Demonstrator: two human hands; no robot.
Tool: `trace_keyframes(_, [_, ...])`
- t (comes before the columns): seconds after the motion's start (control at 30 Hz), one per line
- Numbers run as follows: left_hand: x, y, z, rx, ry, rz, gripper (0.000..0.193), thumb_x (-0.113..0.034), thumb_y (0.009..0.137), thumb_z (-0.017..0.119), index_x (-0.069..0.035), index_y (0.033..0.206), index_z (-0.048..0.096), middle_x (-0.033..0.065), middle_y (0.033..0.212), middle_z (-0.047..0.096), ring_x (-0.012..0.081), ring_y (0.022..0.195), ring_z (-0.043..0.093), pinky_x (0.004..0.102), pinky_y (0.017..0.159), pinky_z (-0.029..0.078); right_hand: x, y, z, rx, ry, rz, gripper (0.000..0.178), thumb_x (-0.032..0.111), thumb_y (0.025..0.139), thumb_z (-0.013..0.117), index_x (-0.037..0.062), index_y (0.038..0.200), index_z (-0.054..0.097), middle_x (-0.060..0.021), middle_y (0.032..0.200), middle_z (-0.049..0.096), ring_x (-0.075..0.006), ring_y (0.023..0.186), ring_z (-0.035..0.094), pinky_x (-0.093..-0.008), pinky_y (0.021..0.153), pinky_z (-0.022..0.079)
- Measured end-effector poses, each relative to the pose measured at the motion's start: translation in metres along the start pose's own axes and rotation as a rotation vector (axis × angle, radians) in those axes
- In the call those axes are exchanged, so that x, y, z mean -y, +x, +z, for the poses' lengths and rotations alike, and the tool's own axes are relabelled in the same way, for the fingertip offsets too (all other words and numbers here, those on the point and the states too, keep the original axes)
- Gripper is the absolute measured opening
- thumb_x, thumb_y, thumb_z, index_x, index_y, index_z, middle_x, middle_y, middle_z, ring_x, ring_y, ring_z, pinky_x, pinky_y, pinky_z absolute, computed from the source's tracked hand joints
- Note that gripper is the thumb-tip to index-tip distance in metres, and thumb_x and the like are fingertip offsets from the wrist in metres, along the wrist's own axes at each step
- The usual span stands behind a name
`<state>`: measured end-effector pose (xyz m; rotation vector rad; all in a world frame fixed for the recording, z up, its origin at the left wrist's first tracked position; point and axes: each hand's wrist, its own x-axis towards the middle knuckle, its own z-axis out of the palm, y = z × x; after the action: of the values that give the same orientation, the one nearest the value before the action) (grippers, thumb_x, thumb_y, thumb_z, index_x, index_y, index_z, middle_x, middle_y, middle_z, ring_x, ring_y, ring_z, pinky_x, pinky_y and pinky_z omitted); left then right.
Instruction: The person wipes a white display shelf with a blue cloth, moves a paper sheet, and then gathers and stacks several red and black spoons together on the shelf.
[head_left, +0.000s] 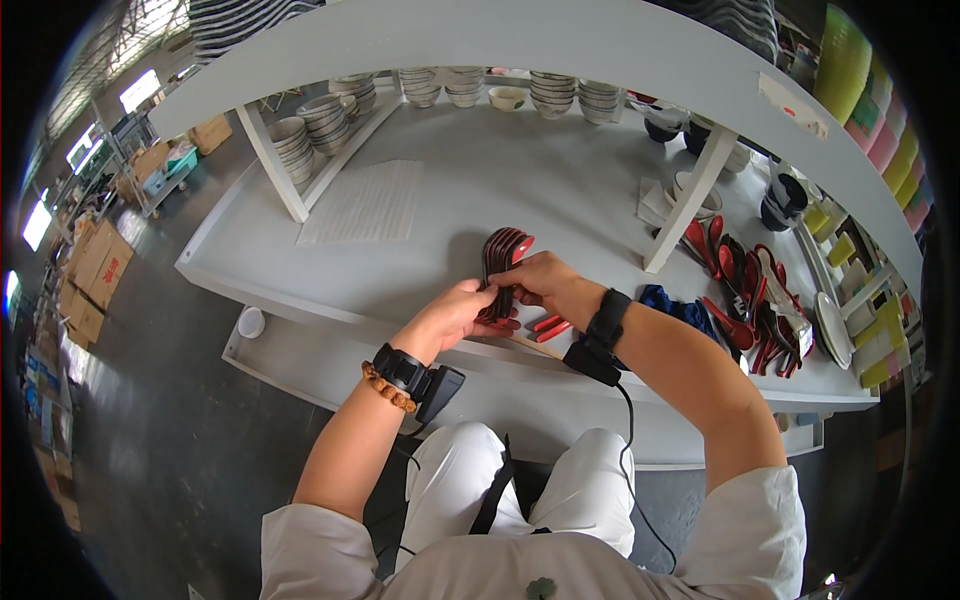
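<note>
A nested stack of red-and-black spoons (502, 247) stands on end above the front of the grey shelf (420, 275). My left hand (455, 313) is closed around its lower part from the left. From the right, my right hand (547, 282) grips the same stack, with thumb and fingers against its middle. Just below my right hand, red handles (549, 327) lie at the shelf's front edge; what they belong to is partly covered. The inner fingers of both hands are hidden by the stack.
To the right lies a loose pile of red and black spoons (735, 285), beside a dark blue bundle (675, 303). Stacked bowls (552, 97) line the back. A shelf post (693, 200) rises right of my hands; a ribbed white sheet (365, 203) lies left.
</note>
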<state>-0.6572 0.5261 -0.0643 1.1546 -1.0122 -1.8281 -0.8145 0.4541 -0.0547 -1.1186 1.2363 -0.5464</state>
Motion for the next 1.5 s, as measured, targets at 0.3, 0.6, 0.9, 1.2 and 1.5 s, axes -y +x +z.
trace_keyframes(0.3, [-0.004, 0.001, -0.018, -0.096, 0.138, 0.014, 0.028, -0.021, 0.097, 0.053, -0.001, 0.116, 0.051, 0.0067, 0.099, 0.06, 0.0171, 0.082, 0.062, 0.0343, 0.079, 0.057, 0.015, 0.015, 0.017, 0.063, -0.111, -0.056, 0.023, 0.012, 0.071, 0.082, 0.0032, 0.066, 0.061, -0.0042, 0.059, 0.056, -0.0129, 0.05, 0.05, -0.0267, 0.044, 0.04])
trace_keyframes(0.6, [-0.079, -0.024, -0.132, -0.144, 0.126, 0.126, 0.02, -0.023, 0.097, 0.054, -0.005, 0.107, 0.056, 0.0044, 0.091, 0.062, 0.0167, 0.079, 0.062, 0.0323, 0.074, 0.053, 0.102, 0.08, 0.116, 0.198, -0.187, -0.247, 0.024, 0.015, 0.071, 0.082, 0.0062, 0.067, 0.059, -0.0031, 0.059, 0.056, -0.0117, 0.047, 0.049, -0.0254, 0.043, 0.038])
trace_keyframes(0.9, [-0.108, -0.007, -0.252, -0.327, 0.278, 0.12, 0.017, -0.012, 0.096, 0.047, -0.002, 0.108, 0.051, 0.0069, 0.092, 0.057, 0.0206, 0.076, 0.059, 0.0348, 0.07, 0.052, 0.121, 0.185, 0.216, 0.21, -0.097, -0.401, 0.023, 0.013, 0.073, 0.079, 0.0021, 0.07, 0.06, -0.006, 0.058, 0.055, -0.015, 0.046, 0.048, -0.0291, 0.04, 0.037])
trace_keyframes(1.2, [-0.095, 0.014, -0.302, -0.43, 0.545, -0.003, 0.017, -0.011, 0.087, 0.044, 0.0, 0.093, 0.056, 0.0107, 0.08, 0.06, 0.0212, 0.07, 0.061, 0.0341, 0.064, 0.051, 0.105, 0.224, 0.258, 0.296, -0.046, -0.271, 0.029, 0.007, 0.071, 0.08, 0.0017, 0.065, 0.052, -0.0086, 0.057, 0.054, -0.0176, 0.044, 0.051, -0.0326, 0.036, 0.04])
trace_keyframes(1.5, [-0.085, 0.037, -0.329, -0.698, 1.378, -0.054, 0.034, -0.01, 0.083, 0.047, 0.003, 0.111, 0.062, 0.0243, 0.104, 0.066, 0.0367, 0.091, 0.064, 0.0396, 0.078, 0.05, 0.101, 0.22, 0.261, 0.047, -0.502, -0.492, 0.037, 0.028, 0.068, 0.078, -0.0039, 0.073, 0.062, -0.0136, 0.066, 0.067, -0.0233, 0.054, 0.066, -0.0305, 0.052, 0.054])
